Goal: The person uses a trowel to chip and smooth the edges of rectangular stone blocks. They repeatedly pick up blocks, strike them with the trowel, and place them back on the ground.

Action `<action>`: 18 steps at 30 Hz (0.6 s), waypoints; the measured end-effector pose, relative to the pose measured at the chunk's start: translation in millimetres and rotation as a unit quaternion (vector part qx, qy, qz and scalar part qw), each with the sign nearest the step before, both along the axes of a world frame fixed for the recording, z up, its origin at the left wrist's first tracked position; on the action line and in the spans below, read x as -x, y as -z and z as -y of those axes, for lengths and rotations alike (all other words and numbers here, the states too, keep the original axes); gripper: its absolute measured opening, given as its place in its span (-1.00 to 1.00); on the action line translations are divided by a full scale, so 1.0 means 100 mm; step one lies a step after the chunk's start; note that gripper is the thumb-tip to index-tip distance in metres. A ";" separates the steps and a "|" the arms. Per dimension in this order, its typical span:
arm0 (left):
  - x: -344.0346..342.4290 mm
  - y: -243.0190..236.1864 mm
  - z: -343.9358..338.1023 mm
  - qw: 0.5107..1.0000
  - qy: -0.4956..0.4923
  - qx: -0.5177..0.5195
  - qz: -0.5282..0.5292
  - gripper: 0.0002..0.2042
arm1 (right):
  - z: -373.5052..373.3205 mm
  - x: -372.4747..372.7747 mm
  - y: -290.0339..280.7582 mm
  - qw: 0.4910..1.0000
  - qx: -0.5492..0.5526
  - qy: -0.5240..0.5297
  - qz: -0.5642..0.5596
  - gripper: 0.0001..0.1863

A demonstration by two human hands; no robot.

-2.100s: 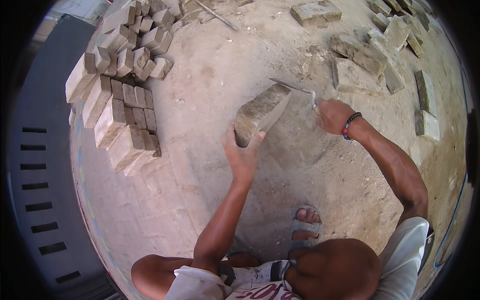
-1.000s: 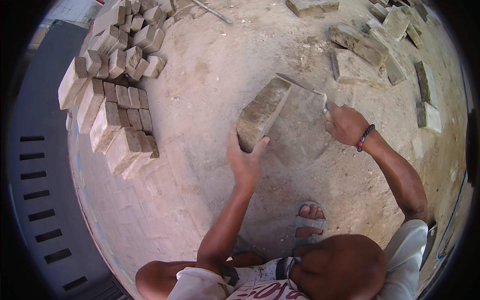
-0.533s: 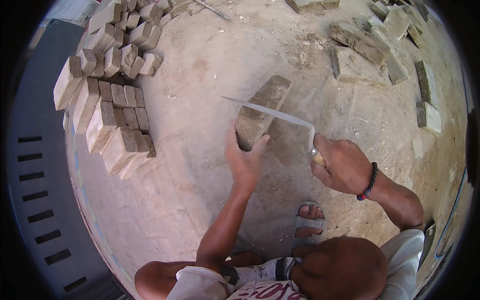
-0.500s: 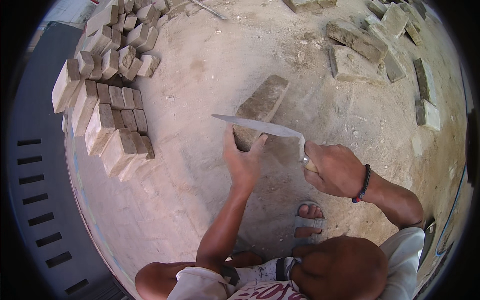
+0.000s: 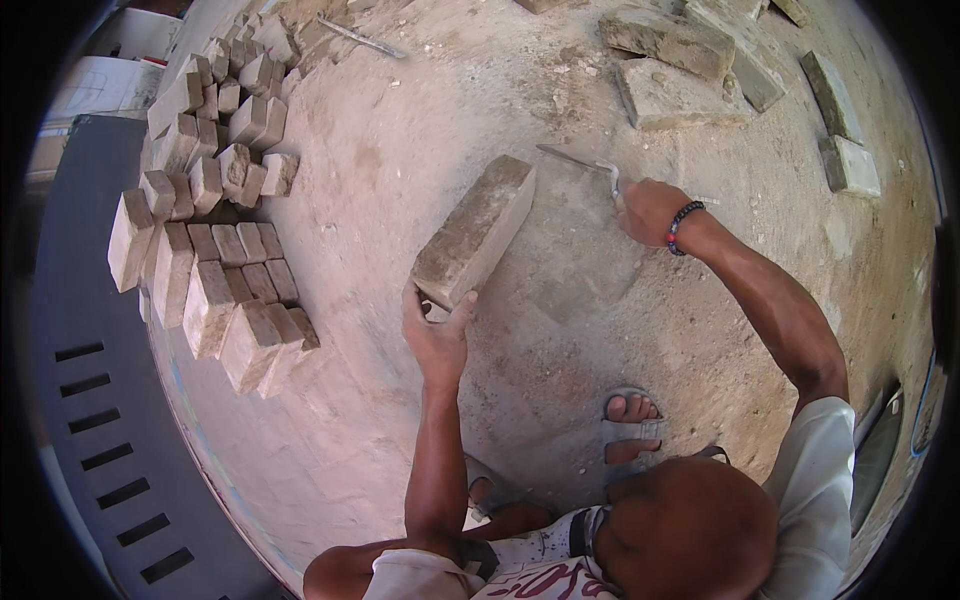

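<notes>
From up here I look down on a dusty concrete floor [image 5: 420, 130] that fills most of the view. On my left, a big stack of paving bricks [image 5: 205, 250] stands in rows along the floor's edge, next to a dark grated strip [image 5: 90, 400]. At the top right lie loose slabs and broken blocks [image 5: 670, 70], well apart from the work.

In the middle I have one large grey block [image 5: 477, 230], tilted up on end, its lower end toward me and its upper end leaning away to the right. My left arm runs straight up from the lower edge, elbow nearly locked. The left hand [image 5: 435, 335] is wrapped around the block's lower end, thumb on one side and fingers on the other, bearing its weight.

My right arm comes in from the right, bent at the elbow, forearm angled up and left, with a beaded bracelet [image 5: 682, 226] at the wrist. The right hand [image 5: 648, 210] is closed in a fist around the handle of a trowel [image 5: 585, 163], whose thin blade points left toward the block's upper end, just beside it; I cannot tell if they touch.

Below, a sandalled foot [image 5: 630, 425] rests on the floor.
</notes>
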State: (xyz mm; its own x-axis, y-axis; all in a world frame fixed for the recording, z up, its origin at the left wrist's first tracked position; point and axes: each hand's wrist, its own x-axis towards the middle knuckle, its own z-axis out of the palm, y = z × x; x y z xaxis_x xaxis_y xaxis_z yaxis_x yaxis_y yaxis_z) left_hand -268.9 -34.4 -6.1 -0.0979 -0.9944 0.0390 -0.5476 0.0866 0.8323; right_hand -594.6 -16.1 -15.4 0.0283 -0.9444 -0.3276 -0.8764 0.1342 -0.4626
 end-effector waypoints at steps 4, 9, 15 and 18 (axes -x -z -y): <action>-0.51 0.24 0.11 0.998 0.019 -0.038 -0.035 -0.37 | -0.07 -0.17 -0.32 0.984 0.080 0.050 0.149 -0.65; -0.60 0.58 0.10 0.998 0.030 -0.052 -0.021 -0.36 | -0.18 -0.51 -0.25 0.945 0.070 0.088 0.307 -0.65; -0.68 0.45 0.18 0.988 0.062 -0.138 0.020 -0.28 | 0.07 -0.38 -0.11 0.960 0.056 0.019 0.274 -0.66; -0.77 0.35 0.28 0.986 0.062 -0.149 0.039 -0.16 | 0.13 -0.38 -0.29 0.952 0.116 0.081 0.272 -0.65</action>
